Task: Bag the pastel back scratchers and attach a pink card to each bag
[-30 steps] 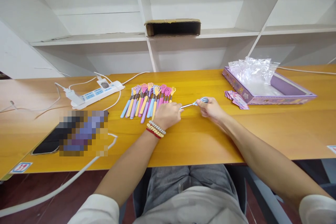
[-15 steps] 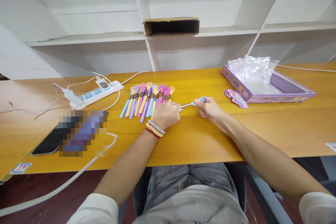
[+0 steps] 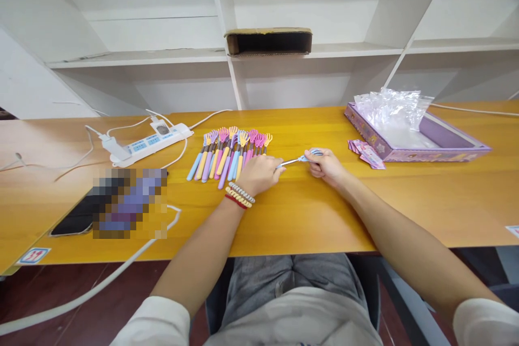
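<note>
Between my hands is a light-blue back scratcher point(image 3: 290, 162) with a thin metal shaft, held above the table. My left hand point(image 3: 259, 174) is closed around its handle end, which is mostly hidden by the fingers. My right hand point(image 3: 326, 166) grips the claw-shaped head, part of which shows above the thumb. Left of my left hand lies a row of back scratchers point(image 3: 222, 158) in pink, yellow, purple and blue, claws pointing away from me and handles toward me.
A purple box point(image 3: 430, 154) holding clear plastic bags point(image 3: 395, 111) stands at the right, with small pink cards point(image 3: 370, 154) beside it. At the left are a white power strip point(image 3: 152, 144) with cables and a phone point(image 3: 75, 216). A cardboard box point(image 3: 270, 43) sits on the shelf.
Both hands keep their hold on the light-blue back scratcher and have barely moved. The whole view has shifted slightly.
</note>
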Demonstrator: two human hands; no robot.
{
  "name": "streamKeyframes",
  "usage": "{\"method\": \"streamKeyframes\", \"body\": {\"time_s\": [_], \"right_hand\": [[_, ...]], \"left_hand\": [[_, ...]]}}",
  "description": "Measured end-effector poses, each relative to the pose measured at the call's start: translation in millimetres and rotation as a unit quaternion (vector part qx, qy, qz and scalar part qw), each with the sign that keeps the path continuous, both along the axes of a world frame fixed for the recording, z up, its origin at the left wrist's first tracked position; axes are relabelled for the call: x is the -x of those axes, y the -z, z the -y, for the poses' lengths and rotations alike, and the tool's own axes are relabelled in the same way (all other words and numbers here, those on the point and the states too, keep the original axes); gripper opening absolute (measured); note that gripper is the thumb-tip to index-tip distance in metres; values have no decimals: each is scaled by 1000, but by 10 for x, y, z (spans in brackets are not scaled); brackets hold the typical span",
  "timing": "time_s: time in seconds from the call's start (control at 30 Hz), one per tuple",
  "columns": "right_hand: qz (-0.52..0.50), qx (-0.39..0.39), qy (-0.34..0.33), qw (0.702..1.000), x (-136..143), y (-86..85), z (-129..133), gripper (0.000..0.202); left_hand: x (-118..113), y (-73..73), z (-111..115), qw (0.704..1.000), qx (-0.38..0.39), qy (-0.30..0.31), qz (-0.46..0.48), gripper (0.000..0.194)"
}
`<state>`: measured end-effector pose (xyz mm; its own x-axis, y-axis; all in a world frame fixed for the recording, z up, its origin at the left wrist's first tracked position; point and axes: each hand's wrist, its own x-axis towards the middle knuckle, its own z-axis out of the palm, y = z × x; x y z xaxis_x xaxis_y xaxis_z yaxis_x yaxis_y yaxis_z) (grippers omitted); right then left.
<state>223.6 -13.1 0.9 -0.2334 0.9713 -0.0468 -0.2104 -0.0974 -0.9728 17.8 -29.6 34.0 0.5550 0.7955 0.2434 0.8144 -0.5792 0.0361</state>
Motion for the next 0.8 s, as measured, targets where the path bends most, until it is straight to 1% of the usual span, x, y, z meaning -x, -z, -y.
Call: {"method": "streamKeyframes", "body": {"time_s": [0.1, 0.13, 0.2, 0.23, 0.3, 0.37, 0.5, 0.6, 0.7, 0.73, 0.8], "right_hand": [[32, -13, 24, 999, -97, -30, -55, 37], [35, -19, 38, 998, -140, -47, -65, 38], [39, -32, 51, 997, -233, -85, -69, 37], [46, -38, 44, 997, -277, -104, -64, 36], [75, -41, 8, 996, -352, -135, -46, 34], [110, -38, -32, 993, -399, -155, -27, 34], [151, -36, -75, 985, -414, -172, -3, 33], [162, -22, -83, 983, -380, -168, 10, 32], [178, -23, -57, 982, -324, -152, 30, 32], [185, -36, -43, 981, -304, -147, 38, 32], [204, -85, -7, 975, -269, -142, 58, 31]], "left_hand": [[112, -44, -56, 998, 1, 1, 60, 27], [161, -57, -71, 996, 15, -3, 85, 27], [256, -72, -94, 987, 79, -6, 141, 27], [293, -75, -100, 978, 121, -5, 170, 28], [337, -75, -105, 958, 193, 3, 213, 29], [340, -72, -106, 948, 222, 18, 226, 28], [300, -78, -106, 956, 192, 48, 219, 29], [285, -93, -91, 959, 169, 71, 218, 31], [280, -107, -72, 958, 165, 86, 219, 33], [279, -109, -71, 955, 172, 85, 224, 33], [278, -105, -75, 943, 208, 70, 249, 33]]}}
